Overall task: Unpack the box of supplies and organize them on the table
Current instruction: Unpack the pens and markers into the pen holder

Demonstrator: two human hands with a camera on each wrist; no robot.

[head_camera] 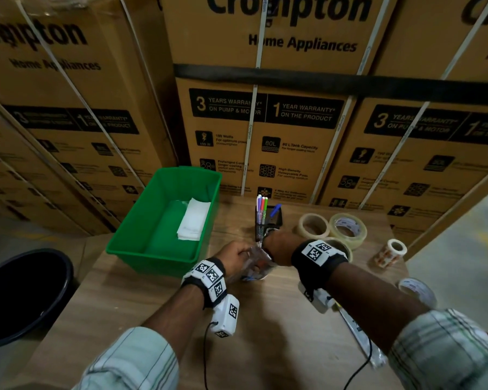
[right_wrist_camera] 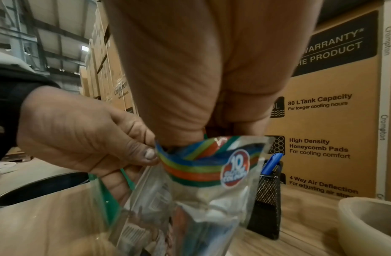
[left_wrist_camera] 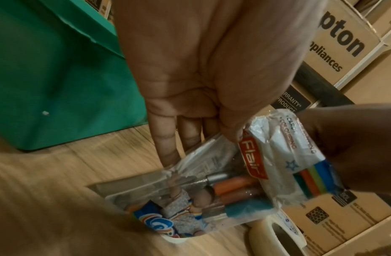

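Note:
A clear plastic pouch of coloured pens (head_camera: 258, 266) is held just above the wooden table (head_camera: 152, 305), in front of the green bin (head_camera: 152, 250). My left hand (head_camera: 244, 253) pinches the left edge of the pouch's mouth (right_wrist_camera: 161, 155). My right hand (head_camera: 266, 247) grips the striped top flap (left_wrist_camera: 299, 164), with its fingertips tucked into the opening. Orange, brown and blue pens (left_wrist_camera: 238, 188) show through the plastic. Inside the bin lies a stack of white paper (head_camera: 193, 220). Just behind my hands a black mesh pen holder (head_camera: 268, 220) holds several pens.
Three tape rolls (head_camera: 348, 228) cluster right of the holder, with a small patterned roll (head_camera: 392, 253) and another roll (head_camera: 417, 289) nearer the right edge. A long packaged strip (head_camera: 358, 333) lies under my right forearm. A black bucket (head_camera: 20, 294) stands left; cartons (head_camera: 265, 122) wall off the back.

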